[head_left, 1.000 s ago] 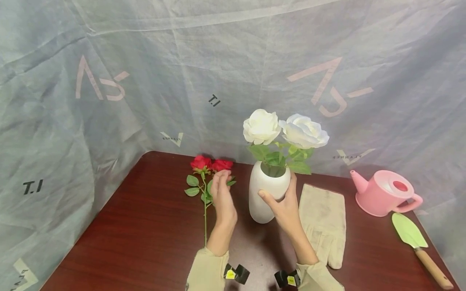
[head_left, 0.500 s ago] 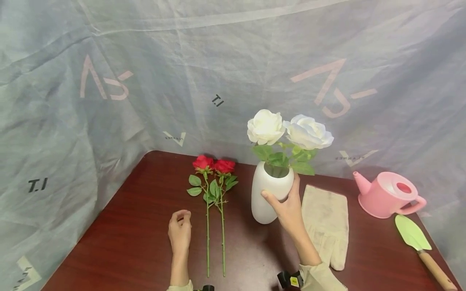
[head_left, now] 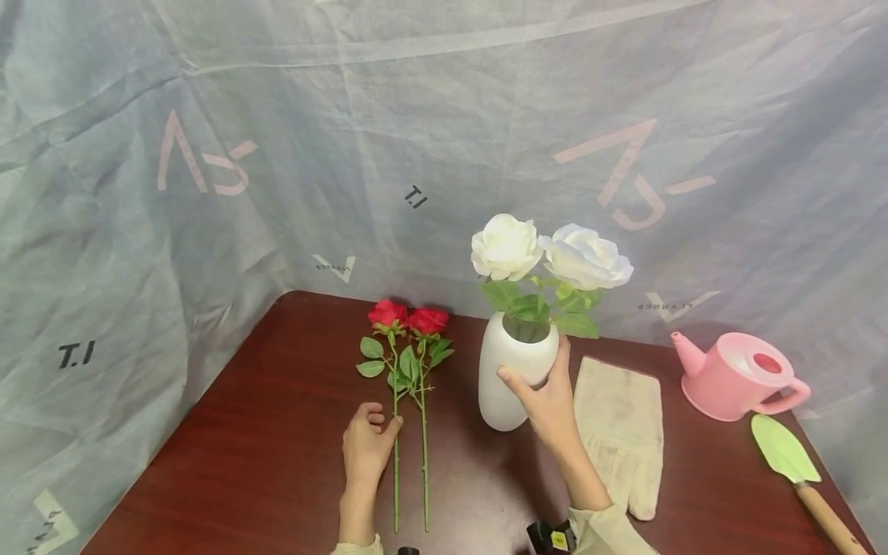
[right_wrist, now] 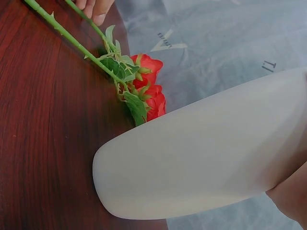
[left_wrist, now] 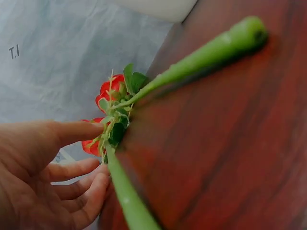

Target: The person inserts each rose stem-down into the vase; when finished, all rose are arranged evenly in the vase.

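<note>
Two red roses [head_left: 408, 317] lie side by side on the dark wooden table [head_left: 264, 432], stems pointing toward me. My left hand [head_left: 378, 433] rests on the table left of them, its thumb touching the left stem [head_left: 396, 478]; the fingers are loosely curled and not around it. The left wrist view shows that hand [left_wrist: 57, 177] beside the stem [left_wrist: 127, 201], the red blooms [left_wrist: 108, 91] beyond. My right hand [head_left: 548, 393] grips the upright white vase [head_left: 499, 401], which holds two white roses [head_left: 548, 254]. In the right wrist view the vase [right_wrist: 201, 163] fills the frame.
A beige glove [head_left: 617, 424] lies flat right of the vase. Further right stand a pink watering can [head_left: 738, 374] and a green trowel [head_left: 791, 459] with a wooden handle. A grey fabric sheet [head_left: 347, 154] walls the table at the back and left.
My left hand drew back from the red blooms to the table, then shifted right until its thumb met the left stem. The right hand stayed on the vase.
</note>
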The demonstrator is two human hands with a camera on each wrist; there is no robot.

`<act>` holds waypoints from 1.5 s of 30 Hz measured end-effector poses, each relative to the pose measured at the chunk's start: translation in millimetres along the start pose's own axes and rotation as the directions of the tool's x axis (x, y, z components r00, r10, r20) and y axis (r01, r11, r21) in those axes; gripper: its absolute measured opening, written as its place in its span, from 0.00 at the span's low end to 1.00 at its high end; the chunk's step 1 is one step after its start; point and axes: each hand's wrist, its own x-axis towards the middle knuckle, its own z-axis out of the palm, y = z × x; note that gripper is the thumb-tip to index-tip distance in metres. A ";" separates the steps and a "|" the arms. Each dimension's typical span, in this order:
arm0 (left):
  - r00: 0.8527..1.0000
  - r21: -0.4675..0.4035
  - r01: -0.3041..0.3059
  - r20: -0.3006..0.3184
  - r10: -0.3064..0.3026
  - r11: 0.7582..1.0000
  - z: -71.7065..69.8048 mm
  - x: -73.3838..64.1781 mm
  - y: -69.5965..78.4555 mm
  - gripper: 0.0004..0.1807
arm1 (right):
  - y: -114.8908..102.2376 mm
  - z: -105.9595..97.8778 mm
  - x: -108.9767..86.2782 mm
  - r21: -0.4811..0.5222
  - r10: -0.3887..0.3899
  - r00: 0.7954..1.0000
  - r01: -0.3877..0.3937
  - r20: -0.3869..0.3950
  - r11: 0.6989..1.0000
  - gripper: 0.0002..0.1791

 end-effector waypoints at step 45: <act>0.921 -0.534 0.312 0.375 -0.110 0.786 -21.5 7.4 3.2 0.16 | -1.0 0.8 0.9 0.001 -0.022 1.000 0.022 0.003 1.000 0.48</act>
